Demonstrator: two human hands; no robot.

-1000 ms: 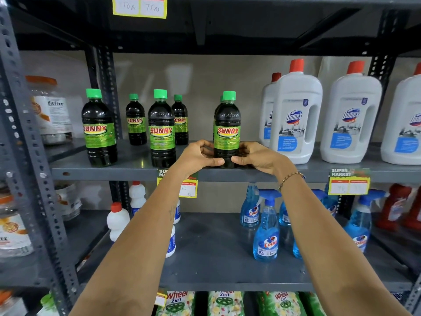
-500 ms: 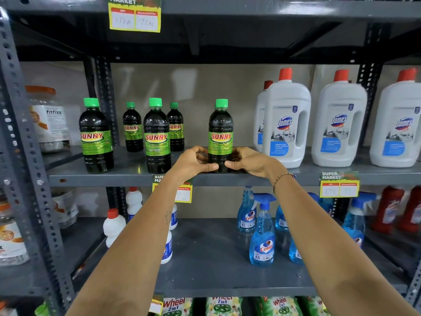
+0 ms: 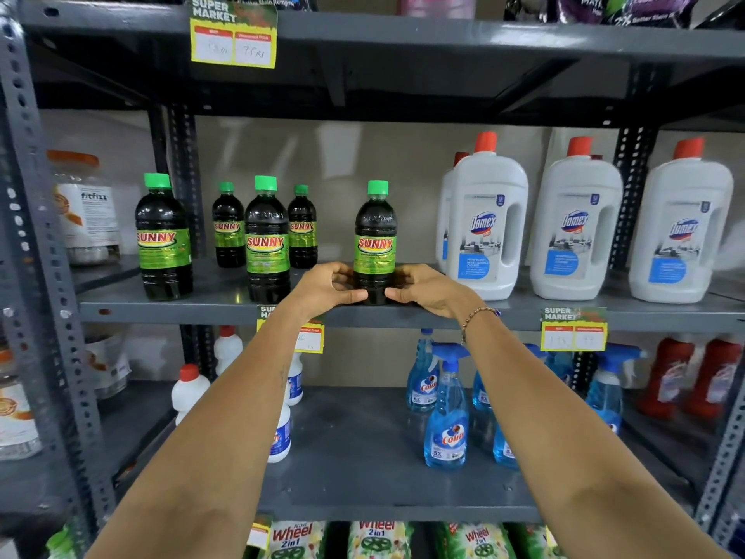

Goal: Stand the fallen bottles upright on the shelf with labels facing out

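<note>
A grey slotted-steel rack is set against a plain beige wall. Soft light patches are seen on the wall behind it.

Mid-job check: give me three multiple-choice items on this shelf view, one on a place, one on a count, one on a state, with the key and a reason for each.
1. Where does the held Sunny bottle stand?
A. On the middle shelf, left of the Domex jugs
B. On the lower shelf among the spray bottles
C. On the top shelf by the price tag

2. How many green-capped Sunny bottles show on the middle shelf?
A. Three
B. Five
C. Seven

3. How is the held bottle?
A. Lying on its side
B. Upside down
C. Upright, label facing out

Key: 1 A, its base sits at the shelf's front edge with the nearest Domex jug to its right. 2 B, three stand in front and two behind. 3 C, the cap is on top and the Sunny label reads toward the camera, with the left hand and right hand clasping its base.
</note>
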